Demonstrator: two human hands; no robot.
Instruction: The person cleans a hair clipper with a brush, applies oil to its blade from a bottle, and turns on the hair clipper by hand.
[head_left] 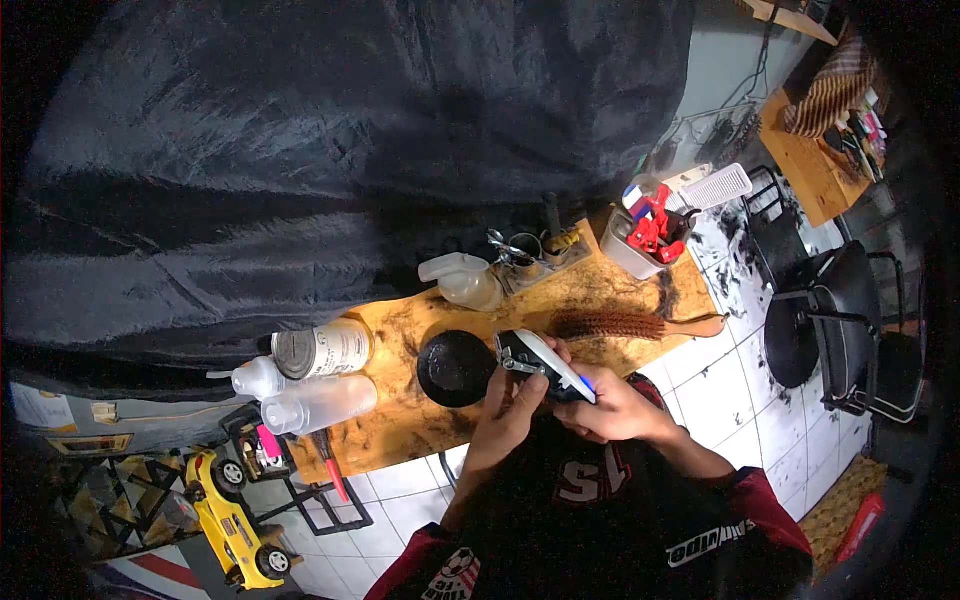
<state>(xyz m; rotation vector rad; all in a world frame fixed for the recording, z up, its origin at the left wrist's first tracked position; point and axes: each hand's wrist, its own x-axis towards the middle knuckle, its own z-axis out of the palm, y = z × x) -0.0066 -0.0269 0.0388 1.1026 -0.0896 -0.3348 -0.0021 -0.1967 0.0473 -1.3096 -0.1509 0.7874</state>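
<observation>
A black-and-white hair clipper (pixel 545 365) with a small blue light is held between both hands, over the near edge of the wooden table (pixel 400 330). My left hand (pixel 513 405) grips the clipper's blade end, its thumb near the metal lever. My right hand (pixel 610 408) is wrapped round the clipper's other end. Just left of the clipper sits a round black bowl (pixel 455 368). Behind the hands lies a brown bristle brush (pixel 610 324) with a wooden handle.
Bottles (pixel 320 403) and a labelled container (pixel 325 350) stand on the table's left. A spray bottle (pixel 468 284) and a bin of red clips (pixel 640 245) are at the back. Dark cloth (pixel 300 150) hangs beyond. At right are black chairs (pixel 850 310); a yellow toy car (pixel 230 520) is lower left.
</observation>
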